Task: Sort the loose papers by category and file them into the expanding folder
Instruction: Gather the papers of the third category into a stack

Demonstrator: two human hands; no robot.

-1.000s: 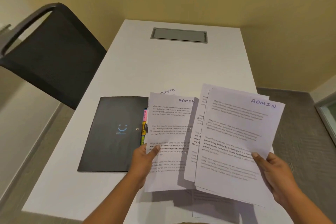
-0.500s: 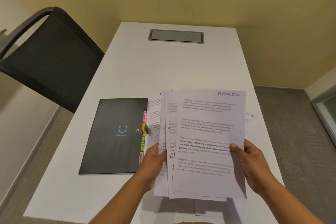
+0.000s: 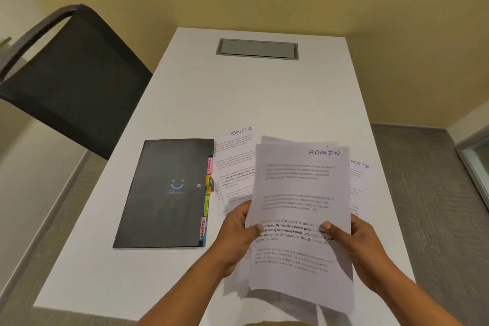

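1. Change: the sheets that were fanned between both hands half a second ago are now squared into one stack of ADMIN papers [image 3: 301, 193], held off the white table [image 3: 238, 100].
2. Left hand [image 3: 235, 235]: grips the stack's edge at 9 o'clock, thumb clamped on the front sheet, fingers hidden behind.
3. Right hand [image 3: 362, 246]: grips the edge at 3 o'clock, thumb pressed on the front, fingers hidden behind.
4. Expanding folder [image 3: 164, 193]: black, closed and flat on the table at 9 o'clock from the stack, with coloured index tabs [image 3: 207, 198] along its near edge.
5. SPORTS sheet [image 3: 232, 161]: flat at 10 o'clock, partly covered by the stack.
6. Second SPORTS sheet [image 3: 361, 180]: at 3 o'clock, mostly hidden.
7. Grey cable hatch [image 3: 257, 49]: 12 o'clock.
8. Black mesh chair [image 3: 68, 74]: 10 o'clock, beside the table.
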